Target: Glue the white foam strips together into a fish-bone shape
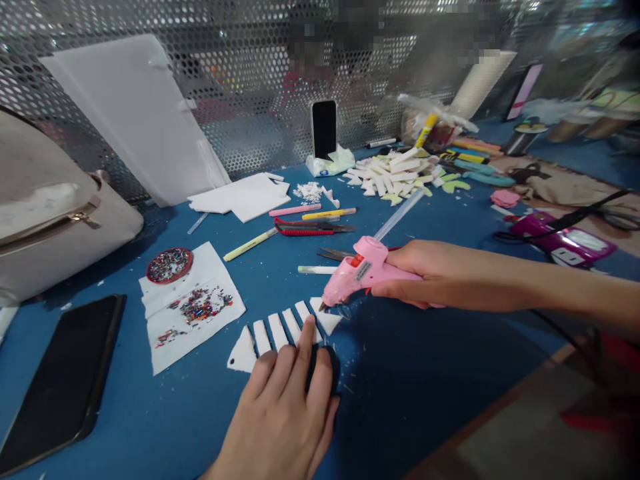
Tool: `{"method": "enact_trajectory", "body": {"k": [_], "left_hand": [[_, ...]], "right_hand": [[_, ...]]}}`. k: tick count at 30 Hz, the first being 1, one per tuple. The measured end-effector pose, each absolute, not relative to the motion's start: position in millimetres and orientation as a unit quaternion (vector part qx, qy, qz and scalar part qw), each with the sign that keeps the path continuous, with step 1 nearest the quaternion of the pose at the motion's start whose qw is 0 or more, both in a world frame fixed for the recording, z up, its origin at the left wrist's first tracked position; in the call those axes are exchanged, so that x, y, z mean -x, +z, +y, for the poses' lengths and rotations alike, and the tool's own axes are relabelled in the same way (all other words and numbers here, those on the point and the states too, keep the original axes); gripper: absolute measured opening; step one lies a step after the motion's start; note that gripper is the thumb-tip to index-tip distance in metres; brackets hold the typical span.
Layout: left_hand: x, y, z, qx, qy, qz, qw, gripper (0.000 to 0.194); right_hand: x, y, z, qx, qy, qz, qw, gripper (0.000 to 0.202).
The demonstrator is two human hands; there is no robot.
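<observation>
My right hand (415,277) is wrapped round a pink hot glue gun (357,273), with a clear glue stick (400,213) poking out of its back. The nozzle points down at the white foam tail piece (325,319) of a fish shape and looks to be at or just above it. My left hand (285,413) lies with fingers stretched out on the white foam strips (277,331) in the middle of the fish, the index fingertip on a strip near the tail. To the left is the foam head piece (243,350) with a dark eye dot. My fingers hide the strips' lower ends.
Beads lie on white paper (165,353) beside a red dish (170,265). A black phone (60,380) is at left, another phone (325,130) stands at the back. Behind the glue gun are scissors (334,255), a red cutter (305,227), markers (250,245) and foam scraps (393,173).
</observation>
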State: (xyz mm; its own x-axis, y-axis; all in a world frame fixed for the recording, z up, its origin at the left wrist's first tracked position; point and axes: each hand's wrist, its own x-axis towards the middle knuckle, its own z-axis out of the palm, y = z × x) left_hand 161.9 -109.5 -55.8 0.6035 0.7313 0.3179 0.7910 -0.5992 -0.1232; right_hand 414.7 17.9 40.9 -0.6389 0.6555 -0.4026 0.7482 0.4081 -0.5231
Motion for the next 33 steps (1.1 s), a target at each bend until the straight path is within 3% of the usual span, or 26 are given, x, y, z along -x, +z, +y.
{"method": "enact_trajectory", "body": {"k": [33], "left_hand": [[-161.9, -54.3, -109.5, 0.886, -0.125, -0.428, 0.125, 0.034]], "right_hand": [[-416.1, 48.5, 15.9, -0.445, -0.347, 0.823, 0.064, 0.060]]}}
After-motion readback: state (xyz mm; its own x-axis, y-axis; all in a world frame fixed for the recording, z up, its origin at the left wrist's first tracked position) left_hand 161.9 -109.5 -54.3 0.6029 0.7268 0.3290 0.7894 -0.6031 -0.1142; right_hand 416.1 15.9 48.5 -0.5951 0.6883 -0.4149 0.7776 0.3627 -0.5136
